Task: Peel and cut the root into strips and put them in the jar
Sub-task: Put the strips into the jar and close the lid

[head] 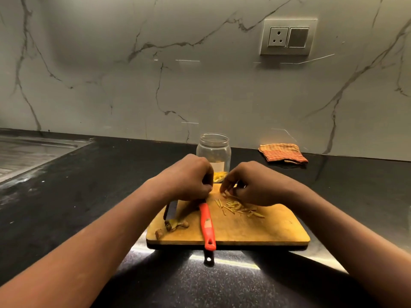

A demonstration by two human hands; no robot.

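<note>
Nearest to me are the left arm (93,236) and the right arm (347,223), reaching out over the dark worktop (66,196). Next comes one wooden board (266,227). One knife (208,225) with a red handle lies on it, its handle poking over the near edge and its blade going under the left hand (184,176).

The strips (240,207) lie in one loose pile on the right half of the board. I count more than ten, too many to count well. Most lie slanted, running from far left to near right. The right hand (255,185) is right on top of the far end of the pile. Its fingers (224,186) are bent down with the tips close together, and they look to be pinching a few strips.

The left hand has its fingers curled in. I cannot tell if anything is in it.

One jar (214,150) stands upright with no lid, just past the far edge of the board, between the two hands. A few yellow strips already sit in its bottom. I think the strips must go up, away from me and a little left to get in. The right hand is nearer the pile.

About three brown peel bits (175,224) lie at the near left of the board. One folded cloth (282,153) lies far right.
</note>
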